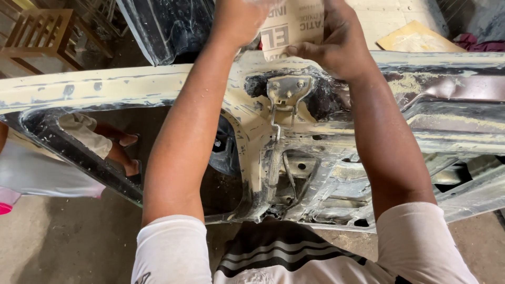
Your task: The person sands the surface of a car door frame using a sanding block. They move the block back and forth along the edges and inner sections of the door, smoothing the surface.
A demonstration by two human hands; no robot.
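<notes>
Sandpaper sheet [292,23] pinched between left hand [239,21] and right hand [336,44]

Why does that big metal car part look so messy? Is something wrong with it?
The car panel looks patchy: cream filler or primer is smeared unevenly, with bare dark patches around the metal latch bracket and dust lying on its ledges. Both hands, left and right, hold a sheet of sandpaper against its top edge.

1 head camera looks steeply down, close.
</notes>
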